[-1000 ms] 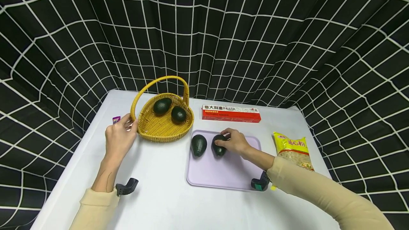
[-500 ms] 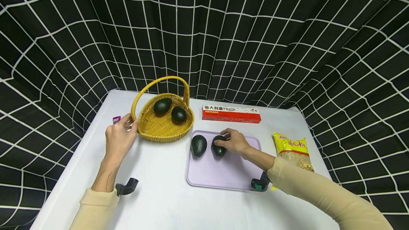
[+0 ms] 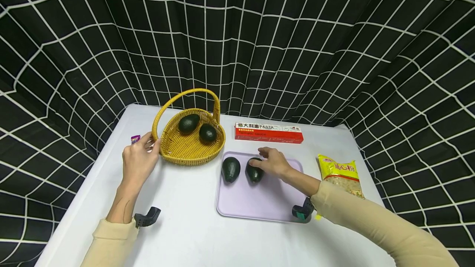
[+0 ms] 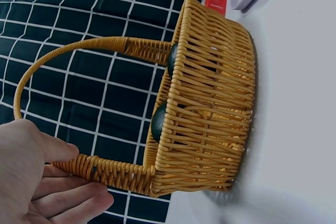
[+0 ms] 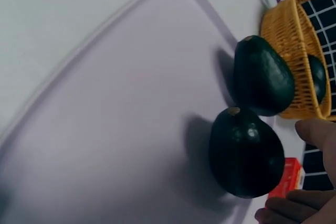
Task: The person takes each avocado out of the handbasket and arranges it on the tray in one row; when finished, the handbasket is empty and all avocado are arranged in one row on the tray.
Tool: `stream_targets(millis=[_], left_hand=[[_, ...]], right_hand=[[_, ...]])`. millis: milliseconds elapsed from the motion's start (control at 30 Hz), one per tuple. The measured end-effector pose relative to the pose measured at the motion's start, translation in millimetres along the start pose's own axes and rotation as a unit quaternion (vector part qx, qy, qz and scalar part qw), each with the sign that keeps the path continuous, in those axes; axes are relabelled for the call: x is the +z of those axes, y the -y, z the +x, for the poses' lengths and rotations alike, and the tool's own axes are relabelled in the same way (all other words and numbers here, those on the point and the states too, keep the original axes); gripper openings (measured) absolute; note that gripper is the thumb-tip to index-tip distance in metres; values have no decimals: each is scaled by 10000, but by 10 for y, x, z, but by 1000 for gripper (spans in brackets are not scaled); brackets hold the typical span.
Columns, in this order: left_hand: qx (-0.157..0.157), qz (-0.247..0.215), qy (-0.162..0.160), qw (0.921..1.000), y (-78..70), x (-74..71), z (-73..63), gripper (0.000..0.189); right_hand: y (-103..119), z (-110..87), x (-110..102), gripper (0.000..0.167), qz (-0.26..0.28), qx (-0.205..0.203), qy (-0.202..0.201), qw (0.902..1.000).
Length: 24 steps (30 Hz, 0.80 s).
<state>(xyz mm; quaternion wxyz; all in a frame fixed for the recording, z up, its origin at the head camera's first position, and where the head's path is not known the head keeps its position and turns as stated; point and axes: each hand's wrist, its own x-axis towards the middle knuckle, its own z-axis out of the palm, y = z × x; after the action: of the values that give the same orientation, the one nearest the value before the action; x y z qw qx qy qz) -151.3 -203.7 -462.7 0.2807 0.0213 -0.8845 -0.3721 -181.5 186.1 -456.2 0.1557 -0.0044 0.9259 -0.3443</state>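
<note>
left hand (image 3: pixel 139 164) pinched the basket handle (image 4: pixel 105 43); right hand (image 3: pixel 274 163), spread by the rightmost avocado (image 3: pixel 255 174), probably needed an even wrap round its middle!

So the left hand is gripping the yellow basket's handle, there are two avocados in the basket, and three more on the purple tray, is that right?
Not quite: the purple tray holds two avocados, not three, as the head view shows. The left hand does grip the handle, with two avocados in the yellow basket.
</note>
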Motion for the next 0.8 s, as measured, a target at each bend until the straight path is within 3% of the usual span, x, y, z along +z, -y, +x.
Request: stream_targets(millis=[333, 600, 800], left_hand=[[37, -19, 14, 10000, 2, -5, 17, 31], [46, 12, 16, 10000, 0, -10, 10, 31], [27, 51, 7, 10000, 3, 1, -4, 31]], right_hand=[[459, 168, -83, 71, 98, -650, -85, 9978], [859, 367, -105, 72, 332, -1028, 490, 9929], [1085, 533, -11, 76, 443, -1056, 852, 9898]])
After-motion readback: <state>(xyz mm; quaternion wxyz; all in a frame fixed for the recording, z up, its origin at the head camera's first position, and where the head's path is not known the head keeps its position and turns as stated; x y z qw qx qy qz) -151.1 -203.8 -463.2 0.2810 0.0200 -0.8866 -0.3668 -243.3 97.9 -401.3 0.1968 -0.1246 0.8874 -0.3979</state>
